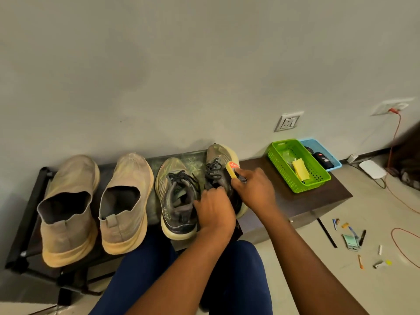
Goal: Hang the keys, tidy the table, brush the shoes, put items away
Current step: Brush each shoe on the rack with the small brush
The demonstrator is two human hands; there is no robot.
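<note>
The right hand [254, 189] grips a yellow shoe brush [232, 169] and holds it against the side of the right laced sneaker [219, 162] on the low dark rack [29, 214]. The bristles are hidden, and the fingers cover most of the brush. The left hand [214, 211] curls over the heel part of the same sneaker, so the heel is not visible. The other laced sneaker [176, 196] stands just beside it, then two beige slip-on shoes [95, 208]. On the dark table [302, 201] stand a green basket [297, 165] and a blue basket [322, 153]; their contents are hard to identify. Small items [356, 242] lie on the floor, too small to name.
</note>
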